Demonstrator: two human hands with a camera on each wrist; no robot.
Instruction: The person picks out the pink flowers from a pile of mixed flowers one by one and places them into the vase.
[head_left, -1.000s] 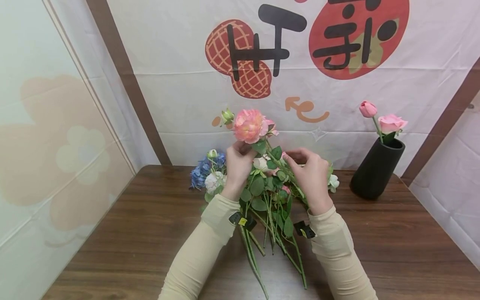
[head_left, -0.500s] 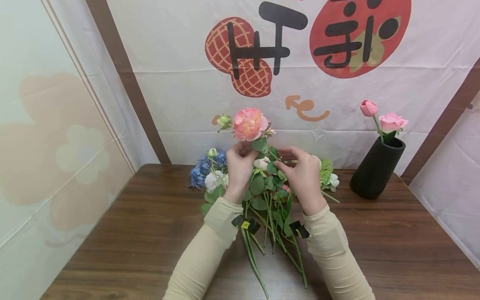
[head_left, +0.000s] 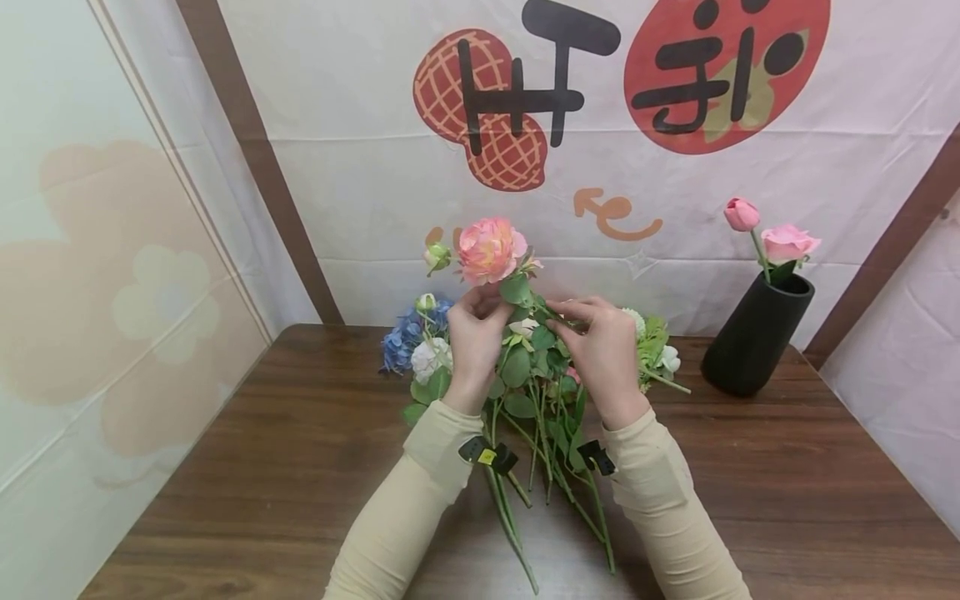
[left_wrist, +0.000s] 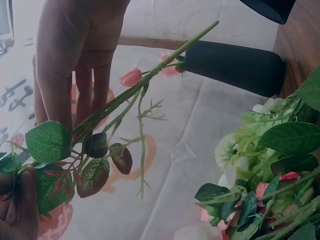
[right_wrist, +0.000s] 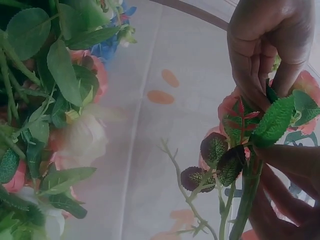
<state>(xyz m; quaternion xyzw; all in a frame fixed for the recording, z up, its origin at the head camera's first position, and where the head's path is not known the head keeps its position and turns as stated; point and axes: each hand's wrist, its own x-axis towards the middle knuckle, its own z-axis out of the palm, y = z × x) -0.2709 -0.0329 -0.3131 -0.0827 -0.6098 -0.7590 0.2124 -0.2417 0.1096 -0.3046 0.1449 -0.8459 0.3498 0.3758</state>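
Clock centered between the hands, head view, 12 at the backdrop. Left hand [head_left: 477, 343] pinching the pink bloom's neck, thumb and fingers together; exact contact hidden by leaves. Right hand [head_left: 609, 352] pinching the same flower's stem [right_wrist: 248, 200] between thumb and fingers. Hands near each other, a small gap between. Pink bloom [head_left: 491, 250] held up at 11 o'clock, above the loose pile; pale green bud [head_left: 437, 257] at 10. Right wrist view: green leaf [right_wrist: 274, 121] by the right thumb, dark-edged leaves [right_wrist: 214, 149] lower down.

Container: black vase [head_left: 753, 337] at 3 o'clock, well apart from the hands, standing on the table [head_left: 247, 475]. In it: pink tulip [head_left: 742, 214], leaning toward 11 from the vase mouth, plus pink rose [head_left: 789, 243] right over the mouth. Lower stems hidden inside.

Loose pile under the hands: blue hydrangea [head_left: 402, 343] at 9, white bloom [head_left: 432, 358] just beside it, light green foliage [head_left: 655, 340] at 3, between right hand and vase. Bare green stems [head_left: 517, 550] fan out toward 6.
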